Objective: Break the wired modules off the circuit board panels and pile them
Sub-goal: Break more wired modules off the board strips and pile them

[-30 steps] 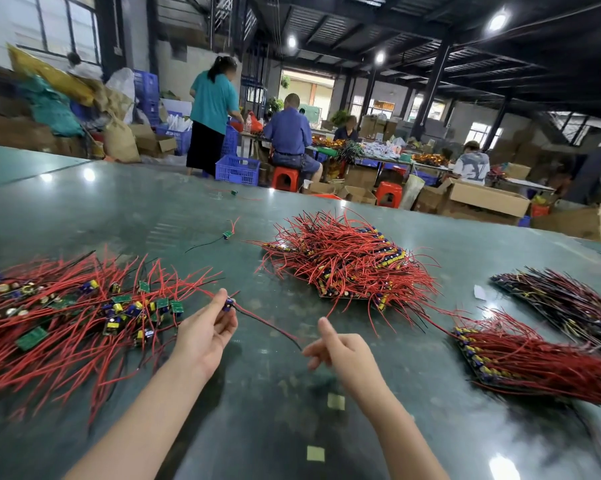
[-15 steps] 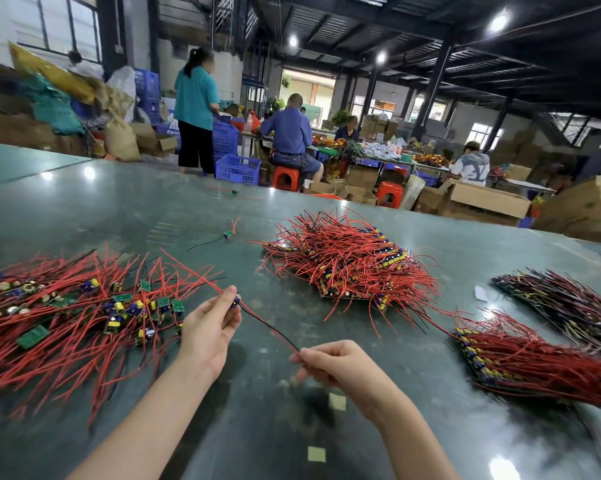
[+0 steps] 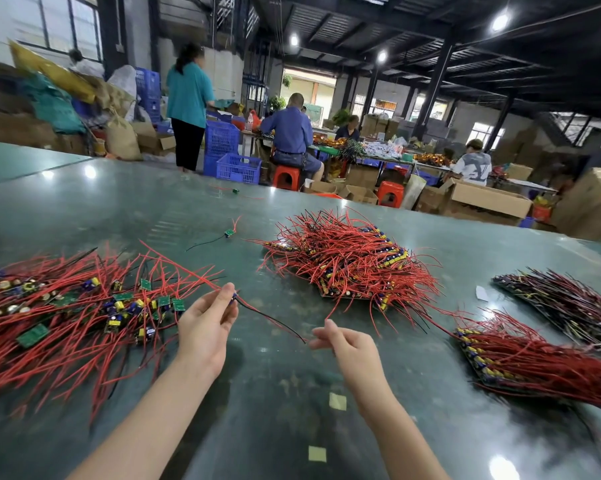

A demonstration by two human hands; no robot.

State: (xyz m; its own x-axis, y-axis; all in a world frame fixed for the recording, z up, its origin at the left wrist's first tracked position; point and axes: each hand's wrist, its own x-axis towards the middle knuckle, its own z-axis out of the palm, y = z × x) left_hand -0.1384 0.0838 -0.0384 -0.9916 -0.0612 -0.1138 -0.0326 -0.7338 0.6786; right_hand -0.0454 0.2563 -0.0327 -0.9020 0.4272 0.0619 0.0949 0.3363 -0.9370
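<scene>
On a dark green bench in a busy workshop, we see the left hand pinching a single wired module between thumb and fingertips, lifted just above the bench surface. The module is tiny, with a dark blue component showing at the fingertips; thin red wires run up and to the left from it, and a dark wire trails down to the right, ending just short of the right hand. The right hand hangs half-curled and loose, fingers bent, gripping nothing that we can make out. To the left lies the pile of loose modules: small green boards carrying yellow and blue parts, tangled in long red leads. Beyond the hands sits a stack of board panels, bristling with red wires, yellow and blue parts lining its edges. A second red-wired stack lies at the right, with a darker-wired stack behind it. One stray module lies alone farther up the bench. Workers sit and stand at tables in the background.
</scene>
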